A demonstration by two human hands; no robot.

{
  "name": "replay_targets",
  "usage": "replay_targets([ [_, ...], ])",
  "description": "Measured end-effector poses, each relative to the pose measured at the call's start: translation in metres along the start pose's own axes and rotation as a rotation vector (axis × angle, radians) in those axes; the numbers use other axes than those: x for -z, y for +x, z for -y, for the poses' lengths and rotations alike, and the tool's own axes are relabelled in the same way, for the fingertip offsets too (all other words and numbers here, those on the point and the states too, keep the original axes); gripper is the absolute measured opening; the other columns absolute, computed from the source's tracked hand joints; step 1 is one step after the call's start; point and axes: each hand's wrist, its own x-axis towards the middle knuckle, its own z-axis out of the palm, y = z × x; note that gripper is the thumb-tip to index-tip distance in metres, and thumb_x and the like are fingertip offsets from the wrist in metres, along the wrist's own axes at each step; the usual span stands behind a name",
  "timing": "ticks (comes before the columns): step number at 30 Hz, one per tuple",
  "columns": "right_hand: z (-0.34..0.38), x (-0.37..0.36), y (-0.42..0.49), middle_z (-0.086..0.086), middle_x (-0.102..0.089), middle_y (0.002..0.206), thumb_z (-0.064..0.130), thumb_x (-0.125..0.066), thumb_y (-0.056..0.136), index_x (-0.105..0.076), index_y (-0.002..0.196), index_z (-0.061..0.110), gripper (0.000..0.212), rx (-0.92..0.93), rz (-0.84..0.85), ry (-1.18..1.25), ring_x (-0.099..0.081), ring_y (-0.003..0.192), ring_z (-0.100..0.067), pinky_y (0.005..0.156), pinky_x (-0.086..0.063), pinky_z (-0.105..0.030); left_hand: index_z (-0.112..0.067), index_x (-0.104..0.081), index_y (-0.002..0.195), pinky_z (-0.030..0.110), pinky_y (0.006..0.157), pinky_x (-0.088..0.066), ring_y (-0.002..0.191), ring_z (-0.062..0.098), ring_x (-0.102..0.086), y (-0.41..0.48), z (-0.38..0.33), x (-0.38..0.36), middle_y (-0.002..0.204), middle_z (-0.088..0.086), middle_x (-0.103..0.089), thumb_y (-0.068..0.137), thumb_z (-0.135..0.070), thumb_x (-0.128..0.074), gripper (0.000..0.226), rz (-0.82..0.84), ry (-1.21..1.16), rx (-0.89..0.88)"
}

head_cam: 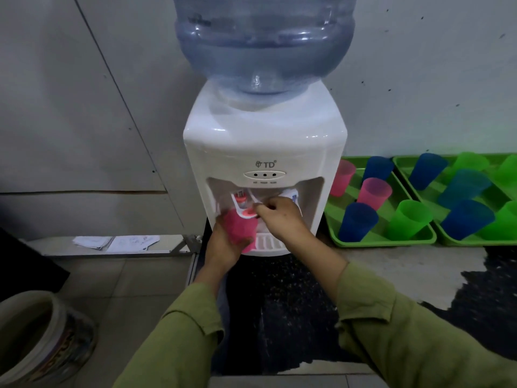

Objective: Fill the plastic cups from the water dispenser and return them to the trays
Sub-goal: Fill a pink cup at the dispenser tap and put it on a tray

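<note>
Both arms are reaching forward in olive sleeves point(173, 337) and converging on the dispenser's alcove. A pale bucket point(42, 340) is sitting at the near left on the floor, well apart from them. The left hand point(223, 242) is wrapping its fingers round the pink cup point(240, 228) from below, holding it under the red tap, just above the drip tray point(268, 243). The right hand point(279, 217) is coming in from the right, with its bent fingers pinching the white tap lever point(258, 205) right over the cup's mouth (whether water is running cannot be told).

The alcove walls of the water dispenser point(265, 152) are closing in tightly on both hands. To the left, papers point(117, 243) are lying on a low ledge. To the right, bare counter is lying open in front of two green trays point(386, 242), which are sitting side by side just beside the dispenser. Pink, blue and green cups point(358, 219) are standing in them. The blue bottle point(263, 43) is towering on top.
</note>
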Motion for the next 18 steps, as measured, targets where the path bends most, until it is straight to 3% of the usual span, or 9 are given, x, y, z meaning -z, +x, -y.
replay_targets([
  [3, -0.014, -0.010, 0.001, -0.001, -0.048, 0.056, 0.031, -0.059, 0.085, -0.050, 0.057, 0.012, 0.036, -0.054, 0.063, -0.039, -0.046, 0.060, -0.018, 0.052, -0.031, -0.025, -0.014, -0.045, 0.119, 0.000, 0.064, -0.037, 0.082, -0.003, -0.052, 0.000, 0.002, 0.000, 0.094, -0.017, -0.054, 0.063, -0.009, -0.083, 0.068, -0.008, 0.021, -0.003],
  [7, -0.025, -0.024, 0.010, 0.002, -0.044, 0.055, 0.041, -0.061, 0.085, -0.043, 0.051, 0.018, 0.045, -0.076, 0.093, -0.116, -0.042, 0.054, -0.013, 0.048, -0.030, -0.025, -0.020, -0.044, 0.113, 0.022, 0.070, -0.042, 0.088, 0.010, -0.058, 0.002, 0.005, 0.001, 0.098, -0.011, -0.058, 0.063, -0.015, -0.083, 0.063, -0.014, 0.027, 0.021],
  [10, -0.029, -0.034, 0.014, 0.004, -0.046, 0.054, 0.045, -0.060, 0.085, -0.042, 0.049, 0.020, 0.048, -0.068, 0.050, -0.123, -0.046, 0.059, -0.016, 0.049, -0.030, -0.026, -0.027, -0.043, 0.110, 0.025, 0.073, -0.044, 0.089, 0.012, -0.059, 0.002, 0.006, 0.000, 0.096, -0.013, -0.059, 0.064, -0.014, -0.082, 0.062, -0.002, 0.028, 0.010],
  [12, -0.033, -0.039, 0.017, -0.002, -0.060, 0.068, 0.045, -0.057, 0.088, -0.055, 0.057, 0.019, 0.040, -0.059, 0.030, -0.150, -0.055, 0.072, -0.021, 0.056, -0.033, -0.027, -0.024, -0.045, 0.115, 0.026, 0.077, -0.045, 0.091, 0.012, -0.059, 0.003, 0.005, 0.000, 0.099, -0.010, -0.059, 0.065, -0.013, -0.082, 0.064, -0.009, 0.027, 0.006],
  [15, -0.039, -0.043, 0.019, -0.004, -0.070, 0.101, 0.043, -0.055, 0.089, -0.070, 0.094, 0.015, 0.032, -0.062, -0.016, -0.143, -0.062, 0.095, -0.022, 0.072, -0.041, -0.025, -0.018, -0.044, 0.122, 0.026, 0.079, -0.044, 0.093, 0.013, -0.058, 0.003, 0.005, 0.000, 0.102, -0.008, -0.058, 0.066, -0.010, -0.082, 0.068, -0.013, 0.039, 0.016],
  [18, -0.045, -0.038, 0.013, 0.001, -0.070, 0.099, 0.039, -0.057, 0.088, -0.067, 0.101, 0.019, 0.027, -0.030, -0.051, -0.075, -0.063, 0.090, -0.017, 0.067, -0.040, -0.021, -0.015, -0.044, 0.121, 0.026, 0.079, -0.043, 0.094, 0.014, -0.058, 0.002, 0.005, -0.001, 0.104, -0.005, -0.059, 0.065, -0.007, -0.081, 0.067, -0.009, 0.038, 0.017],
])
